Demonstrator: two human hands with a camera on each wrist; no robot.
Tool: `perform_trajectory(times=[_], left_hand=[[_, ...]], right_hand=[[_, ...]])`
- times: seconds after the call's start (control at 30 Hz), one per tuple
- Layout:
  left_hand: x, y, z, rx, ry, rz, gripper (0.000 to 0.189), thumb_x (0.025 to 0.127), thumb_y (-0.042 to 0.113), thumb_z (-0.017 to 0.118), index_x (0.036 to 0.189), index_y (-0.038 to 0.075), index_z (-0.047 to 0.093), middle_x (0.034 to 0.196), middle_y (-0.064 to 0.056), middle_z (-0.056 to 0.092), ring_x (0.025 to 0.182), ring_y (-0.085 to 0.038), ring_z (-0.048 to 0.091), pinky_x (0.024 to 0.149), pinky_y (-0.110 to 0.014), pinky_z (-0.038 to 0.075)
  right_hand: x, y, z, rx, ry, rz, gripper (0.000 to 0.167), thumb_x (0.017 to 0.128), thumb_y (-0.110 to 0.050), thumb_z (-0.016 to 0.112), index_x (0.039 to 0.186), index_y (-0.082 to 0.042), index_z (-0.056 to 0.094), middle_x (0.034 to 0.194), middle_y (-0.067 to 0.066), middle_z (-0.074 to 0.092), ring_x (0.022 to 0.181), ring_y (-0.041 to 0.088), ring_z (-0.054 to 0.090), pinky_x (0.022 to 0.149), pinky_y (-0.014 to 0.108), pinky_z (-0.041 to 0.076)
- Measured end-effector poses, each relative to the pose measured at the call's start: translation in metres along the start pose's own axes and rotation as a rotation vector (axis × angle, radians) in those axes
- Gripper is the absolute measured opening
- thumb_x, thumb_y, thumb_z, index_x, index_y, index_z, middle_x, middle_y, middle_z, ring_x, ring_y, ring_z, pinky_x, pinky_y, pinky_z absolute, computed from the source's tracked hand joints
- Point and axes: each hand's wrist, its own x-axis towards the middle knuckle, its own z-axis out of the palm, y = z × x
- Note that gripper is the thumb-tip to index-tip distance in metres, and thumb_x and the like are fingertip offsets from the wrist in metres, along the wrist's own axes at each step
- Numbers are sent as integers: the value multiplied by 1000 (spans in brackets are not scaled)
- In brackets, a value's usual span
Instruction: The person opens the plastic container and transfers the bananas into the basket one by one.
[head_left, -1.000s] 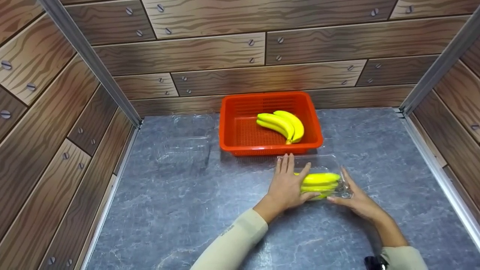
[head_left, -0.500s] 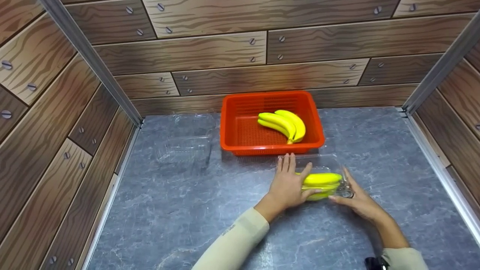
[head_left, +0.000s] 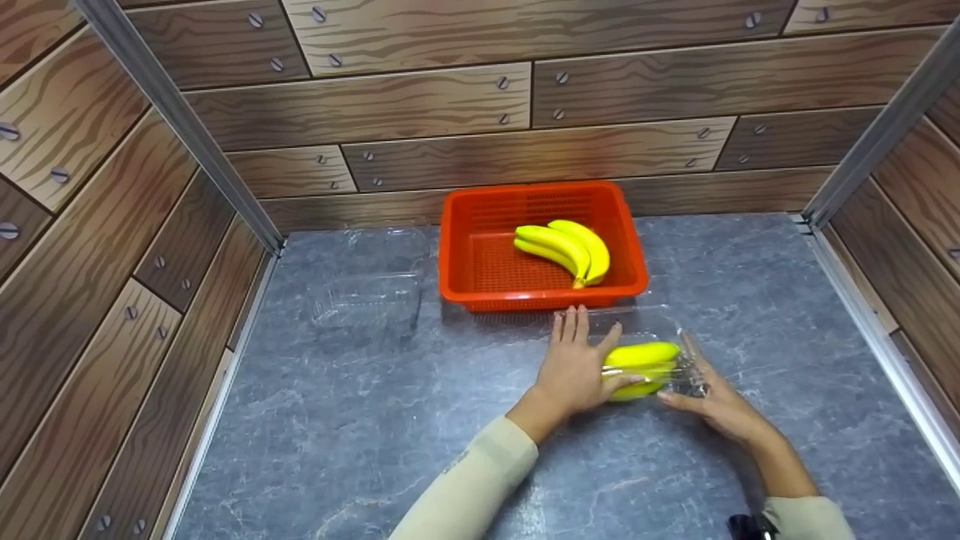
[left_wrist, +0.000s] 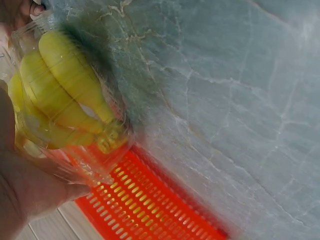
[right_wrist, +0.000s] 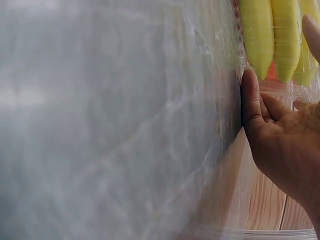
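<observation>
A bunch of yellow bananas lies in a clear plastic container on the table, in front of the red basket. My left hand rests at the container's left side, its fingers straight and pointing to the back, its thumb across the front of the bananas. At the right end, my right hand holds the container between thumb and fingers. The left wrist view shows the bananas through the clear plastic, stem end towards the basket. In the right wrist view, my right fingers are right at the container's end, below the banana tips.
The red basket stands at the back wall, with more bananas inside. Left of it lies another clear plastic container, its lid spread towards the wall. Wood-patterned walls enclose the grey table at the back and sides.
The bananas have shifted slightly inside the container, and the shine on the plastic across them has changed. My right fingers have moved a little; my left hand stays in almost the same place.
</observation>
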Motion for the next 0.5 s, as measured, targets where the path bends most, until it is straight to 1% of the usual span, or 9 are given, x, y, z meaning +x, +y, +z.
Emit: perform_trajectory(times=[0.1, 0.23, 0.43, 0.5], left_hand=[[-1, 0, 2, -10, 6, 3, 88, 95, 90, 30, 167, 40, 34, 174, -24, 31, 163, -41, 32, 135, -56, 26], [-1, -1, 4, -25, 20, 3, 91, 93, 92, 33, 167, 39, 35, 174, -24, 32, 164, -40, 32, 135, -55, 26], [-2, -3, 3, -84, -2, 3, 95, 91, 92, 39, 168, 38, 32, 176, -23, 27, 167, -37, 25, 137, -53, 20], [-3, -5, 3, -83, -7, 15, 96, 91, 92, 39, 169, 37, 31, 177, -23, 26, 167, -36, 25, 138, -52, 20]], right_hand=[[-1, 0, 0, -13, 3, 12, 120, 92, -16, 81, 173, -24, -7, 181, 15, -14, 163, 56, -12, 121, 85, -9], [0, 1, 1, -12, -6, 28, 120, 93, -17, 81, 173, -22, -9, 181, 16, -13, 163, 55, -12, 122, 83, -8], [0, 1, 0, -17, -14, 50, 121, 93, -19, 81, 172, -23, -10, 181, 17, -13, 164, 56, -11, 123, 83, -7], [0, 2, 0, -16, -14, 52, 121, 93, -20, 81, 172, -25, -10, 181, 16, -14, 164, 56, -11, 123, 83, -6]])
